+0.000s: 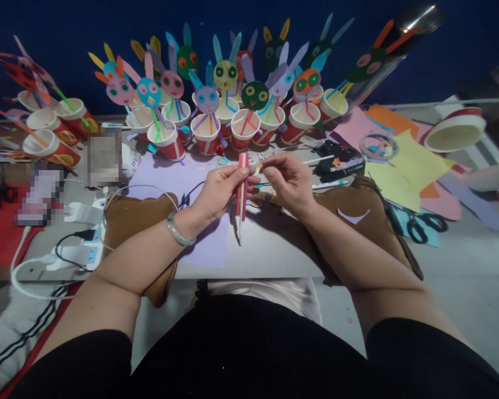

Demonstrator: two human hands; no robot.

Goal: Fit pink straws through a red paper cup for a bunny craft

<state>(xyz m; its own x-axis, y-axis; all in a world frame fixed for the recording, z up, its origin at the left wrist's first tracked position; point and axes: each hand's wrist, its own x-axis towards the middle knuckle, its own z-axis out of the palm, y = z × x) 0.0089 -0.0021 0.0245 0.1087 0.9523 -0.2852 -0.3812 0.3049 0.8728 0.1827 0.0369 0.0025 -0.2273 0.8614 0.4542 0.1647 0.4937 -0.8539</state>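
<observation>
Slim red and white strips (pixel 243 160) are clamped in the left hand (pixel 218 191), over the bench (pixel 253 260) between its near and far edges. The right hand (pixel 289 180) is curled just beside; whether anything is pinched cannot be told. Along the far edge, straws (pixel 156 123) topped with paper rabbit faces (pixel 255 97) are held in red cups (pixel 207 139), their print unreadable.

Pale table (pixel 270 257)
Red cups (pixel 245 133) line the back; purple paper (pixel 210 244) and brown cloths (pixel 376 227) lie nearer, power strip (pixel 93 244) left, coloured sheets (pixel 411 166) right.
</observation>
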